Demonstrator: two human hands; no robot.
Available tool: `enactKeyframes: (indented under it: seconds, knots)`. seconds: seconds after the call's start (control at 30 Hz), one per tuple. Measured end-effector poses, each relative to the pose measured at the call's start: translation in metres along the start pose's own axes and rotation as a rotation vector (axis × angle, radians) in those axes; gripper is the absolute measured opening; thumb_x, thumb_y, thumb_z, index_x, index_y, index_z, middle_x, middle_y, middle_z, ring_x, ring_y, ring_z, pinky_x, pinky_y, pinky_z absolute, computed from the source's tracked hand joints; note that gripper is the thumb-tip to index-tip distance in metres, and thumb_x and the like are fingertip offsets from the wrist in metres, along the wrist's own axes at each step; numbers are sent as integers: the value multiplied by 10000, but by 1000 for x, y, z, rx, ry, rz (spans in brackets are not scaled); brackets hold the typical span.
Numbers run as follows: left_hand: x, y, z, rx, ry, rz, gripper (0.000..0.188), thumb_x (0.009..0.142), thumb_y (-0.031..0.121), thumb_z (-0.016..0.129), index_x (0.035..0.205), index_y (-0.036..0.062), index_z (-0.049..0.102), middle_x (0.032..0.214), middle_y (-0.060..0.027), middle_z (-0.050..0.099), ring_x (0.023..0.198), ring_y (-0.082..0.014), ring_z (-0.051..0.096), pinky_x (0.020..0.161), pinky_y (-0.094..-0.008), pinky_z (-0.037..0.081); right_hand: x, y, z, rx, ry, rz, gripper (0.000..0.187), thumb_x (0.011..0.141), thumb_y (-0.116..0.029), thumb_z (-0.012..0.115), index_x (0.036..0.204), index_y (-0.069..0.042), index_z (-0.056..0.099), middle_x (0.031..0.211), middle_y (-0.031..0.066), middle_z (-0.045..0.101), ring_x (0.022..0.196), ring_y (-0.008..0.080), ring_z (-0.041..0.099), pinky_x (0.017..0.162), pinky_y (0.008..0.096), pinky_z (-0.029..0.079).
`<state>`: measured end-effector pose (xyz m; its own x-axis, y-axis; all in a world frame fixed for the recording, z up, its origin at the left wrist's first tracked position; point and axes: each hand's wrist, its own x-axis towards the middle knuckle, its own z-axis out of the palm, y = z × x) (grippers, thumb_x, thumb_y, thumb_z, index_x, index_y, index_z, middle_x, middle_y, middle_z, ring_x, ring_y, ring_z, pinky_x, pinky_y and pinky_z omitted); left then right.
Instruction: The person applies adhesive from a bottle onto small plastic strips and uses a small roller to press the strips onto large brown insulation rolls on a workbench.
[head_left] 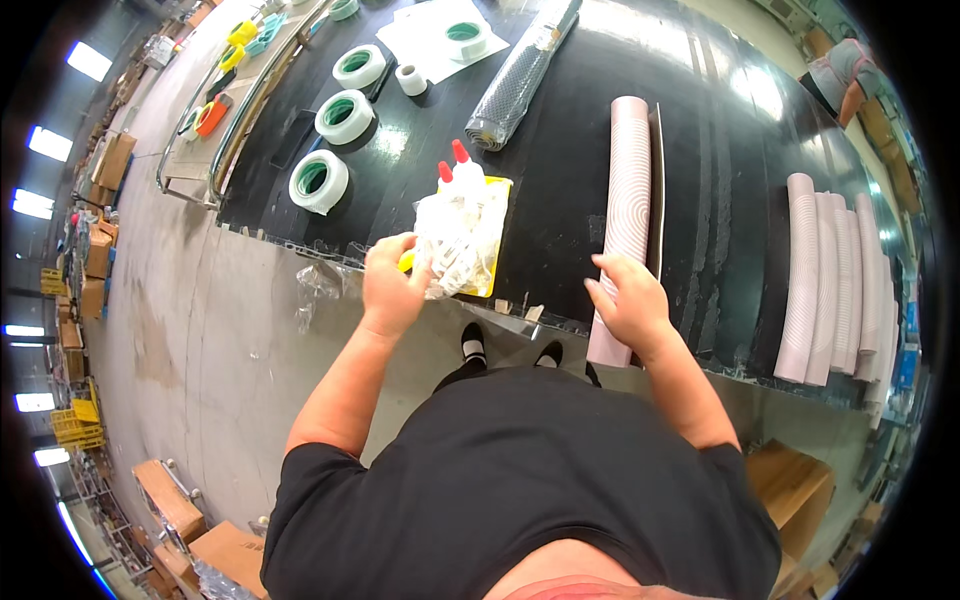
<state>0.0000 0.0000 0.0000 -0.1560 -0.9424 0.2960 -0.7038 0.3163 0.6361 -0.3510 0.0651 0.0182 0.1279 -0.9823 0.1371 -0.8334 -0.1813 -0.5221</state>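
My left hand [390, 285] is at the near left side of a pile of crumpled white material [455, 235]. A small yellow piece [406, 261] shows between its curved finger and thumb; I cannot tell whether it belongs to the yellow tray [503, 215] under the pile. Two white bottles with red tips [461, 152] stand at the pile's far end. On the right, my right hand [635, 305] lies over the near part of a pink patterned roll [628, 170], thumb and fingers apart. The near end of that roll hangs past the table edge.
Along the left of the black table [560, 210] sit several green-cored tape rolls [320, 182]. A wrapped silver roll [515, 85] lies at the back. More pale pink rolls [802, 270] lie at the right. Another person [843, 80] stands beyond the far right.
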Motion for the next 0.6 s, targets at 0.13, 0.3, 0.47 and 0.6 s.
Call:
enactKeyframes:
  seconds: [0.13, 0.3, 0.47, 0.6]
  knots:
    - [10, -44, -6, 18, -27, -141, 354, 817, 165, 750, 1103, -14, 644, 1057, -166, 652, 994, -321, 613, 890, -391, 484, 65, -75, 19, 297, -172, 315, 559, 831, -432, 742, 1178, -12, 619, 1032, 137, 658, 918, 249, 659, 814, 365, 521]
    - [6, -50, -2, -64, -122, -219, 383, 837, 236, 738, 1103, -24, 646, 1080, -188, 657, 1020, -357, 617, 920, -413, 481, 106, -92, 68, 139, -267, 466, 783, 760, -545, 752, 1277, 3, 540, 1163, 165, 632, 1033, 269, 646, 873, 367, 510]
    - [28, -59, -4, -110, -61, -132, 362, 858, 164, 726, 1154, -28, 640, 1139, -164, 656, 1099, -276, 625, 971, -357, 469, 100, -56, 106, 579, -292, 466, 495, 825, -155, 698, 1256, 33, 544, 1052, 142, 668, 930, 219, 669, 783, 336, 546]
    - [67, -1, -7, -33, 123, 189, 265, 801, 77, 727, 1049, 11, 659, 1037, -151, 666, 1008, -337, 619, 909, -397, 485, 78, -58, 92, 850, -95, 420, 401, 871, -92, 684, 1235, 37, 573, 1024, 140, 675, 958, 193, 670, 807, 308, 555]
